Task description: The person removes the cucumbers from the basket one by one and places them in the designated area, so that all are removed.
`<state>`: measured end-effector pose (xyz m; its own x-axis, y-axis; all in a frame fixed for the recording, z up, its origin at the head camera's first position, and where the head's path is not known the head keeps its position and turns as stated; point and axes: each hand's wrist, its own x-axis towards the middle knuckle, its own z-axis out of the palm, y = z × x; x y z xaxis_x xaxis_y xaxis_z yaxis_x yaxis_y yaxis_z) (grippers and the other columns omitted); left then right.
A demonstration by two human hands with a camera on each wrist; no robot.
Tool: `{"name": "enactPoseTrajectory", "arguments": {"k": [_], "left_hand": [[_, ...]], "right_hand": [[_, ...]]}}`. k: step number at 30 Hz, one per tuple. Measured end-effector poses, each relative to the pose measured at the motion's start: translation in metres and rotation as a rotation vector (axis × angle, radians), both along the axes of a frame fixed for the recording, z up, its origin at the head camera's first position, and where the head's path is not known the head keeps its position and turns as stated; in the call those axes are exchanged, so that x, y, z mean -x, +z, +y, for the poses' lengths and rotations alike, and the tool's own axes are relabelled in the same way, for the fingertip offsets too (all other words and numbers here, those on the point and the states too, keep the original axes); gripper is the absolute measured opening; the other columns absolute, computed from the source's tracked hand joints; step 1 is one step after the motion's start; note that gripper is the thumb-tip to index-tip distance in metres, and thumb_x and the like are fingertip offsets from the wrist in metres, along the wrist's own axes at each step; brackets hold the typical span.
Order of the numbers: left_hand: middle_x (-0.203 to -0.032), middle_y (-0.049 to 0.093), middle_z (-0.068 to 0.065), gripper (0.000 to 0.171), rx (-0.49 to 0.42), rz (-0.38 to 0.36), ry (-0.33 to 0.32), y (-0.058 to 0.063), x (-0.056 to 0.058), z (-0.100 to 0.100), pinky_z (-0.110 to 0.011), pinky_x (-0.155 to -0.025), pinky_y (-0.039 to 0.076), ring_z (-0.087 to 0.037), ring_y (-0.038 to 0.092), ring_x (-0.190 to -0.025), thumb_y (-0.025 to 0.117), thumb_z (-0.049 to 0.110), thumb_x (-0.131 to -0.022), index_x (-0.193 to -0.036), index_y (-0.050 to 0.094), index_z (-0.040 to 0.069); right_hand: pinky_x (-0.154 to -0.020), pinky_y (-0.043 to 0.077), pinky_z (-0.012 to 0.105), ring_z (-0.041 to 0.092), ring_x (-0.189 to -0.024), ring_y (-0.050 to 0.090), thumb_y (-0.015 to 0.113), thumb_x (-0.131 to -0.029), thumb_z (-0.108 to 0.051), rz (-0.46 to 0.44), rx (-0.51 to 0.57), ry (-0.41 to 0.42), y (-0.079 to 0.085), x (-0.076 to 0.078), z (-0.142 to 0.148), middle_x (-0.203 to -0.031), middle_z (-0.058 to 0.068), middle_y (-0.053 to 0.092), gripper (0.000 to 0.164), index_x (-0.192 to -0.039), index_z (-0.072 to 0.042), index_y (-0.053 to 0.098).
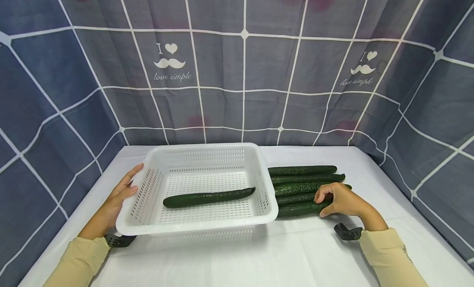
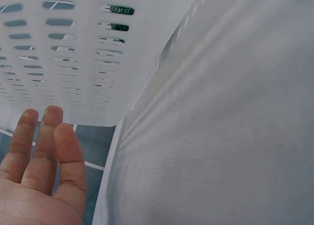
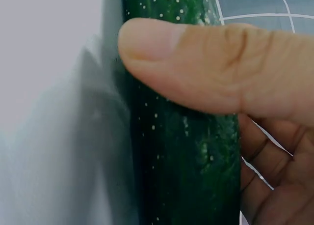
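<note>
A white plastic basket (image 1: pixel 196 228) stands on the table, with one dark green cucumber (image 1: pixel 207 198) lying across its floor. Beside its left wall is my left hand (image 1: pixel 115 202), fingers extended and thumb near the rim; the left wrist view shows this hand (image 2: pixel 44 181) close to the slotted wall, and contact is hard to tell. To the basket's right, several cucumbers lie in a stacked row. My right hand (image 1: pixel 342 200) pinches the nearest cucumber (image 1: pixel 296 210) near its right end. In the right wrist view the thumb lies across that cucumber (image 3: pixel 181 161), with fingers behind it.
A white cloth (image 1: pixel 296 254) covers the table. Grey-blue checked curtains (image 1: pixel 222 73) enclose the back and both sides. The other cucumbers (image 1: pixel 303 170) lie side by side behind the gripped one, their left ends close to the basket wall.
</note>
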<state>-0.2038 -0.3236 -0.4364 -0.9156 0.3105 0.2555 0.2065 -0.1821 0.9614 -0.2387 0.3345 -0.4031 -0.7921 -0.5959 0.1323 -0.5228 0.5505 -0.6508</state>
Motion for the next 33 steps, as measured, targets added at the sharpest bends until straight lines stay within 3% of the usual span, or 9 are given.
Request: {"name": "enactPoseTrajectory", "arguments": {"k": [16, 23, 33], "left_hand": [[-0.143, 0.057, 0.012, 0.061, 0.043, -0.033, 0.050, 0.000, -0.002, 0.001, -0.033, -0.086, 0.057, -0.010, 0.061, -0.117, 0.039, 0.013, -0.111, -0.161, 0.042, 0.047], [-0.142, 0.059, 0.008, 0.062, -0.024, 0.016, -0.033, 0.001, 0.000, 0.000, -0.030, -0.087, 0.058, -0.009, 0.064, -0.114, 0.036, 0.008, -0.112, -0.163, 0.041, 0.043], [-0.142, 0.057, 0.009, 0.062, -0.007, 0.010, -0.001, 0.000, 0.000, 0.001, -0.030, -0.086, 0.058, -0.009, 0.063, -0.115, 0.038, 0.009, -0.111, -0.162, 0.042, 0.045]], "right_hand": [[-0.076, 0.057, 0.028, 0.004, -0.088, 0.067, 0.098, -0.073, -0.005, -0.025, -0.032, -0.001, 0.003, 0.002, -0.001, -0.097, -0.002, 0.076, 0.026, -0.084, -0.014, 0.076], [-0.078, 0.057, 0.030, 0.007, -0.088, 0.067, 0.094, -0.082, -0.010, -0.059, -0.052, -0.017, 0.010, 0.000, -0.003, -0.102, 0.001, 0.076, 0.022, -0.099, -0.009, 0.080], [-0.082, 0.059, 0.029, 0.007, -0.093, 0.071, 0.084, -0.093, -0.004, -0.034, 0.017, 0.041, 0.018, -0.002, -0.011, -0.107, 0.010, 0.078, 0.020, -0.112, -0.001, 0.079]]}}
